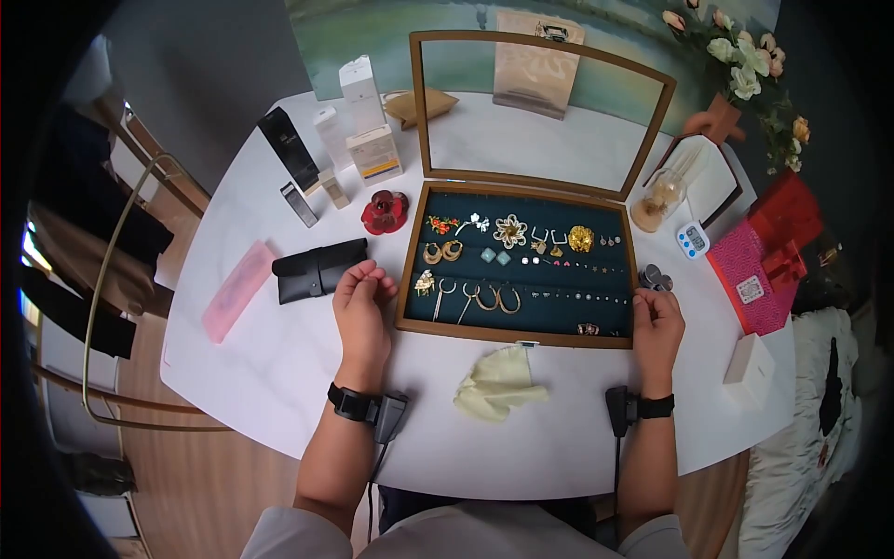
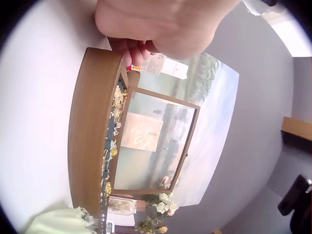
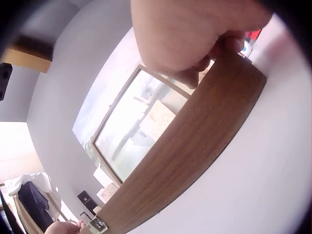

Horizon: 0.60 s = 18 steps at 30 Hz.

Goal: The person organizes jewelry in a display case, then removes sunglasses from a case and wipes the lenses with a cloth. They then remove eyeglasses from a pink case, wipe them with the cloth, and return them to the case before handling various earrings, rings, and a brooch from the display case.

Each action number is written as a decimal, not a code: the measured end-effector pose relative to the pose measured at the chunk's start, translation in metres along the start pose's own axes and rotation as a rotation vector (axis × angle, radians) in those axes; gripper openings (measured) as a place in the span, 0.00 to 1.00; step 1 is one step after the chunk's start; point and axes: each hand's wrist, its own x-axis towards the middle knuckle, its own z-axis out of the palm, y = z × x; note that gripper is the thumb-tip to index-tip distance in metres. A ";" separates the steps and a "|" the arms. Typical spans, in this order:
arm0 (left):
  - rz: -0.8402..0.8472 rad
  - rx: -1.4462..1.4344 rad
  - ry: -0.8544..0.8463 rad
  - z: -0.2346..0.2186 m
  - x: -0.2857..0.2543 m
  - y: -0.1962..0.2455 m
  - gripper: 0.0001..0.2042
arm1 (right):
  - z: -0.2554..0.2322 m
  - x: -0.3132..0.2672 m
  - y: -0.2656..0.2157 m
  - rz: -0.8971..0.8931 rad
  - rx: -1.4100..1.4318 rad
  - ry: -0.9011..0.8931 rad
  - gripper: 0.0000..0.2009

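Note:
A wooden jewelry box (image 1: 514,340) with a dark green lining lies with its glass lid (image 1: 417,112) raised. Rows of earrings and brooches, including a gold flower (image 1: 581,238), fill it. Beside the box's left edge, my left hand (image 1: 363,321) has loosely curled fingers and holds nothing visible. My right hand (image 1: 659,335) pinches the right edge of the box near its front corner; its curled fingers (image 3: 195,78) are partly hidden behind the wooden side (image 3: 180,146) in the right wrist view. In the left wrist view, my left hand (image 2: 161,24) is above the box corner.
A pale green cloth (image 1: 498,384) lies before the box. To the left are a black case (image 1: 319,268), a pink pouch (image 1: 237,289), a red flower (image 1: 385,212) and several small boxes. A glass dome (image 1: 659,200), timer (image 1: 692,240) and white box (image 1: 748,371) stand right.

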 end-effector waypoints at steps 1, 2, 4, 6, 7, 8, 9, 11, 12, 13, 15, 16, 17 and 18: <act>-0.022 -0.039 -0.010 -0.001 0.001 0.001 0.08 | 0.000 0.000 0.000 -0.002 -0.002 0.001 0.05; -0.044 -0.078 -0.019 -0.001 0.001 0.002 0.09 | 0.001 -0.001 -0.001 -0.011 0.018 0.021 0.05; -0.049 -0.096 -0.041 -0.003 0.002 0.003 0.09 | 0.001 -0.001 -0.002 -0.020 0.037 0.040 0.05; -0.054 -0.112 -0.060 -0.003 0.003 0.003 0.09 | 0.001 -0.001 -0.003 -0.041 0.026 0.072 0.05; -0.015 -0.079 -0.080 -0.002 0.003 0.003 0.10 | 0.001 -0.001 -0.003 -0.043 0.026 0.071 0.05; 0.024 -0.046 -0.099 -0.002 0.003 0.003 0.12 | 0.000 -0.001 -0.003 -0.046 0.027 0.067 0.05; 0.027 -0.048 -0.098 -0.001 0.002 0.003 0.12 | 0.000 -0.001 -0.003 -0.049 0.028 0.064 0.05; 0.022 -0.038 -0.108 -0.001 0.001 0.004 0.15 | 0.001 -0.001 -0.002 -0.043 0.037 0.065 0.05; 0.023 -0.039 -0.108 0.000 0.000 0.006 0.15 | 0.001 -0.001 -0.001 -0.033 0.045 0.067 0.05; 0.000 -0.063 -0.111 0.001 -0.002 0.008 0.15 | 0.001 -0.001 -0.001 -0.034 0.046 0.067 0.05; -0.022 -0.088 -0.114 0.002 -0.002 0.010 0.15 | 0.001 -0.001 -0.002 -0.025 0.047 0.066 0.05; -0.036 -0.114 -0.132 0.001 -0.002 0.011 0.14 | 0.001 -0.001 -0.002 -0.025 0.047 0.067 0.05; -0.051 -0.140 -0.151 0.000 -0.001 0.011 0.14 | 0.001 -0.002 -0.003 -0.023 0.051 0.069 0.05; -0.051 -0.140 -0.151 0.000 -0.001 0.011 0.14 | 0.001 -0.002 -0.004 -0.021 0.055 0.073 0.05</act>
